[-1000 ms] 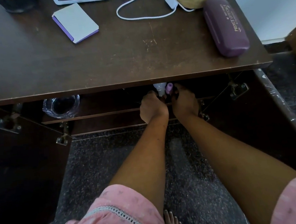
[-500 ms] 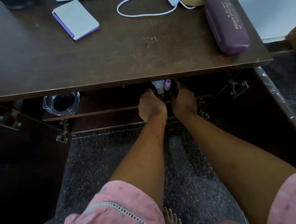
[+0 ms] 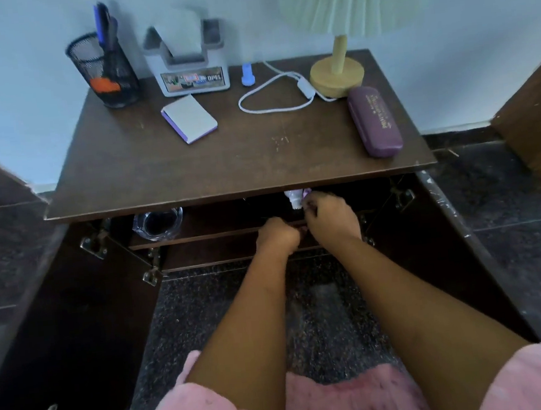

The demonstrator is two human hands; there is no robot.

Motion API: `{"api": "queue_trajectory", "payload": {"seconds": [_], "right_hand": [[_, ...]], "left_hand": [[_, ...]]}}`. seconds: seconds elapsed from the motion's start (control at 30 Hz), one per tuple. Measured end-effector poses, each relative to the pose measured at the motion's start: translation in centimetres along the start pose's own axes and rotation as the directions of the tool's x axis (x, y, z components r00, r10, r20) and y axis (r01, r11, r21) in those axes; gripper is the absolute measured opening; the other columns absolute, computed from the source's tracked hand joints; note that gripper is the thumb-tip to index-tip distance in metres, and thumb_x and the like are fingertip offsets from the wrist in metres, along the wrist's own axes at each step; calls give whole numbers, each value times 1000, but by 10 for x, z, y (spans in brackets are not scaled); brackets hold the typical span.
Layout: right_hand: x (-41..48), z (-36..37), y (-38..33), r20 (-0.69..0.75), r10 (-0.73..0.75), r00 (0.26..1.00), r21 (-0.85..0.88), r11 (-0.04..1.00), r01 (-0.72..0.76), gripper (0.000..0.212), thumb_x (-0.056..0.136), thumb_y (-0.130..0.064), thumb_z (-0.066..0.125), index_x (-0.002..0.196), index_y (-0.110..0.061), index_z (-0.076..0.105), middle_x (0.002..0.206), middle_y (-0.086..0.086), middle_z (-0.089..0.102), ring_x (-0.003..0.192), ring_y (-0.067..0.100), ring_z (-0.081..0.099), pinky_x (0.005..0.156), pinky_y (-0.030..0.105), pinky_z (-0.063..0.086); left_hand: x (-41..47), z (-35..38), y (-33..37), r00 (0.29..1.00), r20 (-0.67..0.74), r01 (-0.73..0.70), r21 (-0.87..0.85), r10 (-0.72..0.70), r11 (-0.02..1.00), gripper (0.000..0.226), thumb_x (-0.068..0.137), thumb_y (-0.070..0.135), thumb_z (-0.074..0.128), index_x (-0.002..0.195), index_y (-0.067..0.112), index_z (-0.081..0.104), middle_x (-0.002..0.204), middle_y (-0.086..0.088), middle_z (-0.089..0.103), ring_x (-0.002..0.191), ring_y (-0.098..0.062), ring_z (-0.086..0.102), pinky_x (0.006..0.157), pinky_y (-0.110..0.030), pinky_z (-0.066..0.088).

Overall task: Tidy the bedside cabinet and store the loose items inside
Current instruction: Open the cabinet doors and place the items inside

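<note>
The storing step is in hand. Both hands reach into the open cabinet [image 3: 163, 204], under its top. The right hand [image 3: 330, 217] pinches the small bottles [image 3: 295, 199], white and purple, with its fingers at the upper shelf [image 3: 219, 235], right of centre. The bottles seem to stand there, though shade blurs it. The left hand [image 3: 277, 239] lies just beside it, nearer and to the left, fingers curled; whether they hold anything I cannot tell. A glass bowl [image 3: 158, 224] sits at the shelf's left. The next move calls for a clean release, then fetching the glasses case [image 3: 374, 121] and notepad [image 3: 188, 118] from the surface [image 3: 224, 153].
</note>
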State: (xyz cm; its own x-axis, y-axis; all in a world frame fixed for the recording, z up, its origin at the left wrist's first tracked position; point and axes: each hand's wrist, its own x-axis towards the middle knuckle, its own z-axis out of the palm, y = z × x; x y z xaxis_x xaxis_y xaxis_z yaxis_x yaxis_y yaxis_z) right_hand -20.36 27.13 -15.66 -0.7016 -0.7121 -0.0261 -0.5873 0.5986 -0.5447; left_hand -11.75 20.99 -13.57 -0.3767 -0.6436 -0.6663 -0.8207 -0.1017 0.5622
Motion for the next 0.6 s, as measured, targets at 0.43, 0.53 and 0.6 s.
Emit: {"api": "queue_trajectory", "payload": {"seconds": [0.43, 0.53, 0.6], "right_hand": [[11, -47, -80, -130, -373, 919, -1, 927, 376, 10, 89, -20, 51, 90, -17, 61, 87, 1, 64, 80, 19, 60, 70, 31, 44], [50, -47, -89, -155, -391, 908, -17, 919, 393, 26, 88, -16, 53, 113, -14, 60, 112, 7, 62, 107, 24, 55, 91, 30, 38], [77, -42, -94, -147, -334, 931, -64, 943, 328, 42, 90, -24, 53, 132, -21, 49, 134, 6, 50, 127, 27, 41, 104, 37, 32]], "left_hand": [[-38, -124, 33, 905, -395, -369, -549, 156, 750, 11, 87, 13, 61, 91, 20, 68, 108, -4, 69, 97, -20, 63, 92, -32, 50], [-18, -125, 36, 838, -529, -426, -480, 135, 767, 23, 88, 15, 59, 108, 22, 66, 116, 1, 65, 105, -16, 59, 90, -24, 44], [-4, -126, 41, 763, -610, -464, -285, 215, 839, 33, 89, 17, 57, 121, 23, 60, 129, 1, 57, 120, -19, 50, 97, -29, 39]]}}
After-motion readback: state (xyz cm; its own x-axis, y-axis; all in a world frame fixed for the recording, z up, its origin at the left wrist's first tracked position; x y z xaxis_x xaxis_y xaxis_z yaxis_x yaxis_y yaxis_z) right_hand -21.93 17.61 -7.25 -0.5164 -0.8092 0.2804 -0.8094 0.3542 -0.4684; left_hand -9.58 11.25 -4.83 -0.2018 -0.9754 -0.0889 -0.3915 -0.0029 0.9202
